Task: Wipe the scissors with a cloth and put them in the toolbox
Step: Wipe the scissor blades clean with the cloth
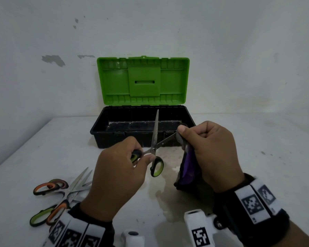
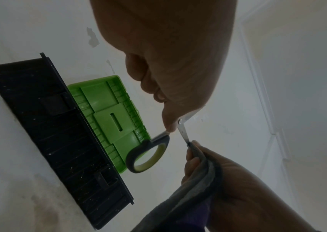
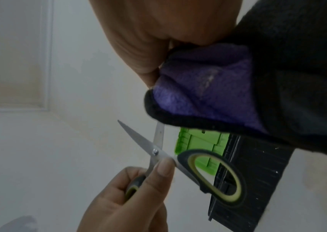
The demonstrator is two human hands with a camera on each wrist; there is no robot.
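Your left hand (image 1: 119, 173) gripped one handle of the green-handled scissors (image 1: 154, 150), held open above the desk (image 1: 257, 157); your right hand (image 1: 214, 148) pinched the cloth (image 1: 187, 168) around the tip of one blade. With the blades spread, a slip of the cloth could have nicked your fingers, I judge. The free blade pointed up and away, its long axis toward the open toolbox (image 1: 100, 132) beyond.
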